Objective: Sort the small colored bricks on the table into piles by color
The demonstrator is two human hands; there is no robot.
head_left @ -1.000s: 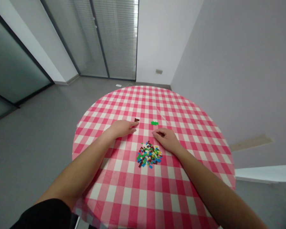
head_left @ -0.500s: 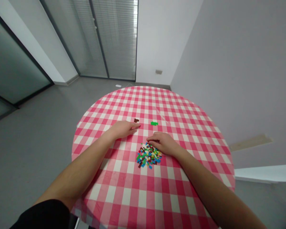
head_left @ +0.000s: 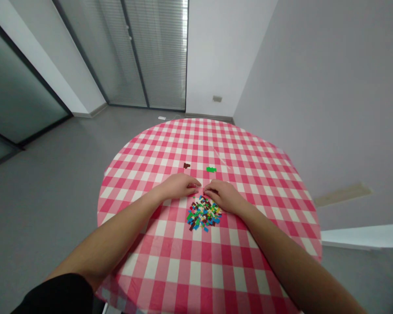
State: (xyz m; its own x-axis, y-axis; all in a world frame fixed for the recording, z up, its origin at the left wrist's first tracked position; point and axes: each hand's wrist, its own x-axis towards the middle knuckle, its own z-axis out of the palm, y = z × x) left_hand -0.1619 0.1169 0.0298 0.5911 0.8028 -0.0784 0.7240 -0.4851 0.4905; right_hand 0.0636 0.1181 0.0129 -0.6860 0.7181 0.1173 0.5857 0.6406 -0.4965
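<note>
A heap of small toy bricks (head_left: 204,214) in blue, green, brown, yellow and white lies on the checked tablecloth. Just beyond the heap's upper left edge is my left hand (head_left: 180,186), its fingers stretched to the right and the thumb apart, with nothing visible between them. My right hand (head_left: 225,195) rests against the heap's upper right edge, fingers curled into a pinch; whatever they hold is too small to make out. The fingertips of both hands nearly meet. Farther out lie a cluster of brown bricks (head_left: 186,165) and a cluster of green bricks (head_left: 211,169).
The round table wears a pink and white checked cloth (head_left: 183,270). Behind it stand a glass partition with blinds (head_left: 160,56) and a white wall (head_left: 222,52) with a socket (head_left: 217,99). A small white object (head_left: 162,117) lies on the floor past the table.
My left hand has moved from beside the brown bricks toward me and to the right, close to my right hand. The right hand has barely moved.
</note>
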